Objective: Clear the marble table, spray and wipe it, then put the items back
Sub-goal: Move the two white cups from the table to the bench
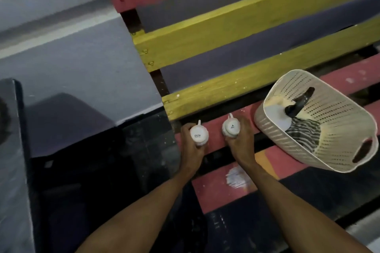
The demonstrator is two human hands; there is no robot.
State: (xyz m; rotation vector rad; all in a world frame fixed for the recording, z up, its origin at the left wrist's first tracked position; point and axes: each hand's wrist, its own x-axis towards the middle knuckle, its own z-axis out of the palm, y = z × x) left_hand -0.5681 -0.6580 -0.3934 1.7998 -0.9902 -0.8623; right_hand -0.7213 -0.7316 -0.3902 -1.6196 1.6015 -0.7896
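From the head view I see my left hand (190,146) wrapped around one white bottle (199,135) and my right hand (240,139) around another bottle (230,127), both over the red bench slat (213,129). A perforated basket (333,129) sits just right, holding a striped cloth (304,131).

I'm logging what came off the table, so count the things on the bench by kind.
White bottles: 2, one in the left hand, one in the right hand
Basket: 1
Striped cloth: 1
Total: 4
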